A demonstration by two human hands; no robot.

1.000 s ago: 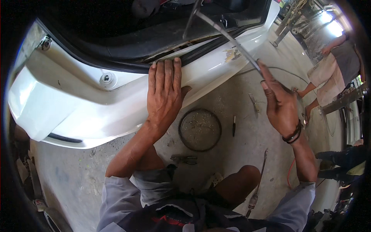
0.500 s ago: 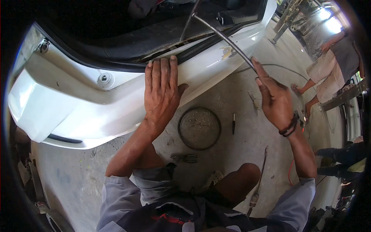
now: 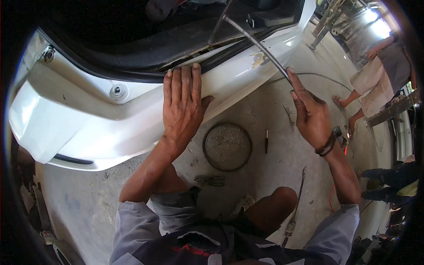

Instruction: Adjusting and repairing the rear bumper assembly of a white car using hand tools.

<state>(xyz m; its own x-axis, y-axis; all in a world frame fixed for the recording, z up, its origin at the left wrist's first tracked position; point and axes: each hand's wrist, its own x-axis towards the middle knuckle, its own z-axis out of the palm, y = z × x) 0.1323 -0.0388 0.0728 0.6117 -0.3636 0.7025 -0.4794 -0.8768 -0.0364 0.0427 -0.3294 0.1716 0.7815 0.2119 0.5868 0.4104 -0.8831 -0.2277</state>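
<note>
My left hand [image 3: 183,101] lies flat on the white car panel [image 3: 110,137], its fingers stretched out side by side. The fingertips reach the black rubber seal [image 3: 145,79] along the opening's edge. In my right hand [image 3: 312,115] is the handle of a thin metal hammer [image 3: 258,43], held off to the right of the panel. Its slim, pointed crosspiece is over the dark sill [image 3: 172,48], close to a gap beside the seal; whether the tip touches is unclear. A patch of chipped paint [image 3: 259,58] shows on the panel near the handle.
On the concrete floor lie a black ring [image 3: 206,148], pliers [image 3: 216,181], a dark pen-like tool [image 3: 266,141] and a long rod-like tool [image 3: 295,216]. A cable [image 3: 316,75] runs past the panel. Another person [image 3: 375,79] is at the right, near a metal beam [image 3: 393,108].
My right hand has shifted slightly left, and the hammer's crosspiece has moved slightly right. My left hand stays flat on the panel, almost unmoved.
</note>
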